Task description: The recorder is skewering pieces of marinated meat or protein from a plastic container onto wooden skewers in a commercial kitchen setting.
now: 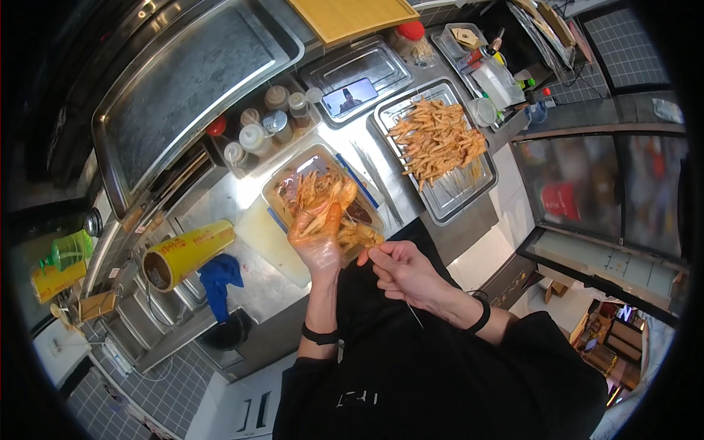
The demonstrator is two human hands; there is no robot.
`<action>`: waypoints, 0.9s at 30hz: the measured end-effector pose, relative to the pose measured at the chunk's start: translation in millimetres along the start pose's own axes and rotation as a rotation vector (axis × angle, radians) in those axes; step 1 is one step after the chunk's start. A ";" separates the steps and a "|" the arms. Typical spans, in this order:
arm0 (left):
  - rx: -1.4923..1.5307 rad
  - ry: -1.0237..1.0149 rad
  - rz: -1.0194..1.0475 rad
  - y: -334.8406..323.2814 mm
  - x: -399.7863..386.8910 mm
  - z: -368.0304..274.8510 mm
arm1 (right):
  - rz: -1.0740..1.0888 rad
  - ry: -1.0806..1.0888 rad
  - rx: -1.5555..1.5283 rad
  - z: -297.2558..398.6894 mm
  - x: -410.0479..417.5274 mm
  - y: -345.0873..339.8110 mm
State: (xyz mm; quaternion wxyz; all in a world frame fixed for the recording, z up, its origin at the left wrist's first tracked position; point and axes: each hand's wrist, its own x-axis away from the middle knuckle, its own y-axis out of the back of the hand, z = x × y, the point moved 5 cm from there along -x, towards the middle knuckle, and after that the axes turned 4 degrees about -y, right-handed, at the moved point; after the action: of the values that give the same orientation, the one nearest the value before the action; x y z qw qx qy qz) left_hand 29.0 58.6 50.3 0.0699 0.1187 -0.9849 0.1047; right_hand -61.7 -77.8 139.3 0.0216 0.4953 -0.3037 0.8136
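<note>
My left hand (319, 231), in a clear plastic glove stained orange, grips a braised chicken foot (360, 235) over the front of a clear plastic container (268, 190). More chicken feet (313, 190) and a dark sauce sit in that container, partly hidden by the glove. Just right of it, my bare right hand (404, 272) pinches a thin skewer (415, 315), whose tail sticks out below the palm. The skewer's tip is hidden by the fingers and the food. To the right, a metal tray (440, 212) holds a heap of skewered chicken feet (437, 140).
A phone (350, 101) lies on a metal tray lid (379, 63) behind the container. Seasoning bottles (256, 138) stand at back left. Left are a white cutting board (264, 236), a yellow film roll (190, 253), a blue cloth (221, 280) and sinks (140, 313).
</note>
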 end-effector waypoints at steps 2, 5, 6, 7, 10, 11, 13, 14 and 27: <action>-0.046 -0.050 0.014 -0.5 -0.1 -7.1 | 0.003 -0.011 0.006 0.2 -0.2 0.7; -0.102 -0.094 0.051 -2.5 -0.3 -16.1 | -0.001 -0.017 0.030 0.6 0.1 1.7; -0.104 -0.092 0.071 -3.7 0.1 -17.8 | 0.001 -0.025 0.027 0.3 0.8 1.9; -0.107 -0.090 0.090 -4.7 0.6 -18.6 | 0.004 -0.033 0.024 -0.1 1.5 2.2; -0.115 -0.105 0.143 -8.1 9.3 -15.7 | -0.001 0.010 0.010 0.1 0.0 6.6; -0.116 -0.106 0.143 -7.6 12.4 -15.2 | 0.001 0.011 0.009 3.3 1.7 8.3; -0.126 -0.180 0.180 -7.2 16.9 -18.5 | -0.010 0.012 0.059 11.8 5.4 9.9; -0.127 -0.180 0.182 -4.5 15.4 -13.4 | -0.005 0.015 0.034 3.9 6.3 8.8; 0.168 0.148 -0.061 -1.7 10.6 0.8 | -0.004 -0.035 -0.040 -0.8 16.4 -2.7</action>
State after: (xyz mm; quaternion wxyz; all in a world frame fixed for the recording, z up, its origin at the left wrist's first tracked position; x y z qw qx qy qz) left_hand 19.2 54.5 51.6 0.1354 0.1459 -0.9608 0.1932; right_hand -69.7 -79.5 153.8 0.0279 0.5093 -0.3194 0.7986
